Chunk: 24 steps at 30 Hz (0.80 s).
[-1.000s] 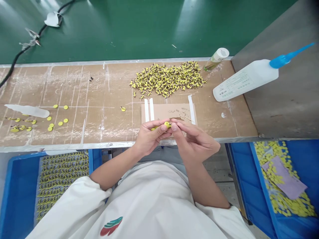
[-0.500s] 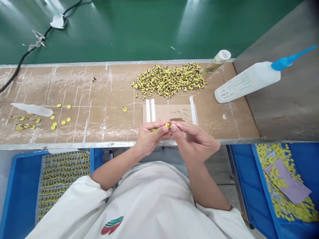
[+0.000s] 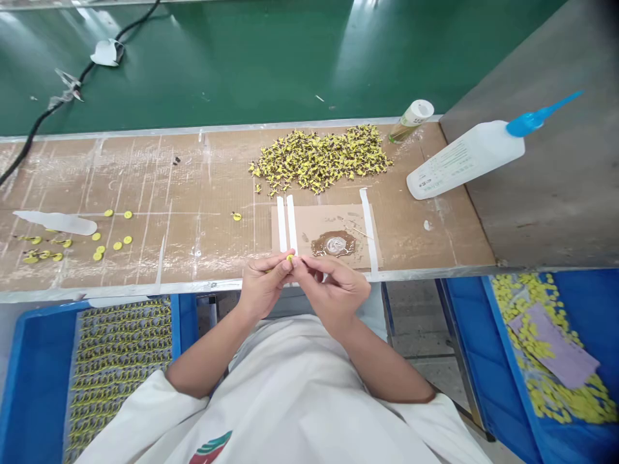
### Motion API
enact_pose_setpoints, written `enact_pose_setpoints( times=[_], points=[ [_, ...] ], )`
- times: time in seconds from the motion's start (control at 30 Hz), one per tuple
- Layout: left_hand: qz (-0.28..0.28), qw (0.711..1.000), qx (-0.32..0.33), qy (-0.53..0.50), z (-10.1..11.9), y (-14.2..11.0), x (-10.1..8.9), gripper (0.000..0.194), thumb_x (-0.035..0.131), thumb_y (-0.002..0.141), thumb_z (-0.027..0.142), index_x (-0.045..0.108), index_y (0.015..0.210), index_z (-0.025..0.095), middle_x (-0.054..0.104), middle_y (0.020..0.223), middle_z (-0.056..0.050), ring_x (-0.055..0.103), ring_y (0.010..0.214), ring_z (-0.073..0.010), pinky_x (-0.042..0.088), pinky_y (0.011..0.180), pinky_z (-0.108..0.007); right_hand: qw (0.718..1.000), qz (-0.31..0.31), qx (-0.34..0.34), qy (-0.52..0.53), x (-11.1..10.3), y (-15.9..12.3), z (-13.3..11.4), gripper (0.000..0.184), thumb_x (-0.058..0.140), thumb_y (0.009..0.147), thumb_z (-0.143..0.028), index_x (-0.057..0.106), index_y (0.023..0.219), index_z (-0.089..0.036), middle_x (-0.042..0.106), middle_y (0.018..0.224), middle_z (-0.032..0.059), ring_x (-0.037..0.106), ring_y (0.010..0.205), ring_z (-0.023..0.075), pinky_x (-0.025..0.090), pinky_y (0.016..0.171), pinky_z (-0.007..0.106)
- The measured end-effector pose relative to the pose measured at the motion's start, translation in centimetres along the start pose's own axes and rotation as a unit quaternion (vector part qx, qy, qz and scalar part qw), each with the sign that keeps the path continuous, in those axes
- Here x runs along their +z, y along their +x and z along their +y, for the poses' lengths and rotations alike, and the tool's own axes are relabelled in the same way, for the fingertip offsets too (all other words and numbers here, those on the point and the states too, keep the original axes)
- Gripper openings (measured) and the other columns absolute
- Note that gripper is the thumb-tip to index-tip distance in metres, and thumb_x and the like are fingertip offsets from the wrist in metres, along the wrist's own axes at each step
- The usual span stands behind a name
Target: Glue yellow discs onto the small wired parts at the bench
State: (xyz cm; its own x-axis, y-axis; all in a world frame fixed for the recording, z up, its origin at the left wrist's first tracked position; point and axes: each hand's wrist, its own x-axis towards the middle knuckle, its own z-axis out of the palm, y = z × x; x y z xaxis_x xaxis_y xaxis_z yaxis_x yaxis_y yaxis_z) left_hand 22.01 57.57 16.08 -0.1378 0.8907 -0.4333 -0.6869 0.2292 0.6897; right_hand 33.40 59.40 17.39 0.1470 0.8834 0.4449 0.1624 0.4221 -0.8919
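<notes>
Brown cardboard (image 3: 222, 167) covered the worktop (image 3: 217, 238), glossy and crossed by pale lines. Beyond its far edge stretched a green surface (image 3: 251, 71) streaked with reflected light. A grey metal panel (image 3: 541, 200) rose along the right edge; below the near edge, grey floor (image 3: 416, 325) showed beside a slanting metal bar (image 3: 461, 361).

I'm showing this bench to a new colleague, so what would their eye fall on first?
Most likely the heap of small yellow-and-dark pieces towards the far side of the brown bench. Next, perhaps, the large white bottle with a blue nozzle on the right, beside the metal panel. Nearer, the left hand holds a small yellow piece at the bench's front edge, the right hand close beside it.
</notes>
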Motion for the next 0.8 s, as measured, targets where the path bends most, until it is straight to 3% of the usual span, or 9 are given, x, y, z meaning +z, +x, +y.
enact_pose_setpoints(
  times=[0.17,0.33,0.57,0.8],
  points=[
    [0.016,1.000,0.011,-0.004,-0.2,-0.1,-0.9,0.029,0.093,0.057,0.033,0.081,0.080,0.020,0.079,0.083,-0.004,0.072,0.067,-0.0117,0.062,0.065,-0.019,1.000,-0.012,0.017,0.005,0.6,-0.5,0.2,0.014,0.081,0.075,-0.015,0.076,0.085,-0.023,0.074,0.074,-0.0017,0.060,0.056,0.0088,0.052,0.051,0.023],
    [0.028,1.000,0.001,-0.011,-0.1,0.0,-0.6,0.032,0.094,0.055,0.032,0.081,0.081,0.019,0.078,0.077,-0.004,0.070,0.061,-0.0101,0.059,0.060,-0.017,0.999,-0.022,0.038,0.023,0.7,-0.3,0.6,0.014,0.080,0.077,-0.017,0.076,0.088,-0.024,0.073,0.076,-0.0012,0.060,0.058,0.0097,0.052,0.052,0.025],
    [0.043,0.999,0.006,-0.025,0.0,0.2,-0.1,0.033,0.094,0.057,0.030,0.081,0.085,0.019,0.079,0.081,-0.004,0.073,0.069,-0.0110,0.060,0.067,-0.017,0.996,-0.016,0.061,0.067,1.0,0.0,1.1,0.018,0.080,0.079,-0.017,0.077,0.094,-0.025,0.074,0.081,0.0001,0.063,0.064,0.0111,0.054,0.057,0.026],
    [0.042,0.999,0.008,-0.027,0.1,0.1,0.0,0.032,0.093,0.059,0.031,0.081,0.085,0.018,0.079,0.080,-0.005,0.073,0.069,-0.0115,0.060,0.067,-0.017,0.992,-0.019,0.110,0.064,1.0,0.0,1.3,0.013,0.080,0.079,-0.027,0.077,0.091,-0.024,0.075,0.082,0.0014,0.066,0.064,0.0130,0.057,0.058,0.028]
  ],
)
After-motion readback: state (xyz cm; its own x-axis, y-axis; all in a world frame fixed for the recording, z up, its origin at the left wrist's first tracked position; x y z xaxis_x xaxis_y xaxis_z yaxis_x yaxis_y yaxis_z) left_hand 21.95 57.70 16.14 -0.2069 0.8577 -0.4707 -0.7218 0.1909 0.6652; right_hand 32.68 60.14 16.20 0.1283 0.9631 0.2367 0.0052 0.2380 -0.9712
